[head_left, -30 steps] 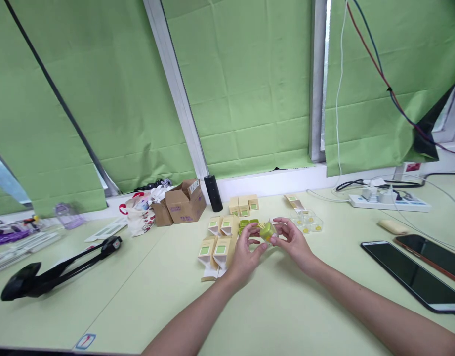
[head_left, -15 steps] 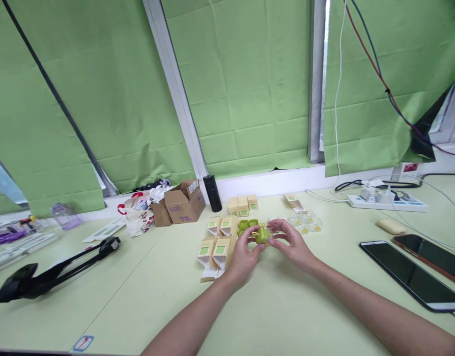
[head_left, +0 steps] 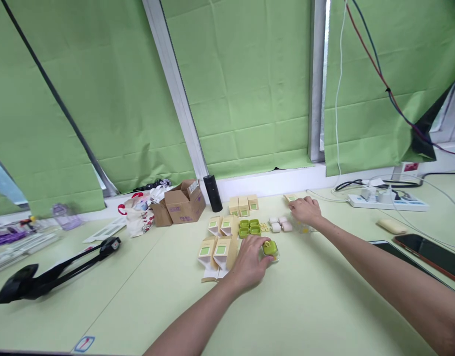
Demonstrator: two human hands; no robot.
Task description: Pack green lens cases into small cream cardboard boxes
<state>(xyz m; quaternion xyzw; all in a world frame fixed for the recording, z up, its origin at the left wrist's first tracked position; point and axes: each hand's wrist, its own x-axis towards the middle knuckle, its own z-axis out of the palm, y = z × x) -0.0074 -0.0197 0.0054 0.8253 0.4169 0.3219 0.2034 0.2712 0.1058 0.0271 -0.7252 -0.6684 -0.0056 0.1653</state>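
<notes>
My left hand [head_left: 252,262] is closed around the side of a small green case [head_left: 269,247], which has a pale loop on top and clear plastic under it, low over the table. My right hand [head_left: 306,211] is stretched to the back right, its fingers curled over a small tan box [head_left: 291,197] that it partly hides. Below that hand are clear plastic trays [head_left: 305,229] with yellow spots. Between the hands lie several pale pink and white pieces [head_left: 280,225], yellow rings [head_left: 264,227] and open green square cases [head_left: 250,228].
Open tan boxes [head_left: 220,249] stand left of my left hand, with closed ones [head_left: 243,205] behind. Further left are a cardboard box [head_left: 185,202], a black cylinder [head_left: 212,193] and a black strap-like device [head_left: 60,269]. Phones [head_left: 433,257] and a power strip [head_left: 388,200] lie right.
My right hand has left the green case and reached to the back right, over the small tan box. My left hand keeps the case, now lower and slightly to the right.
</notes>
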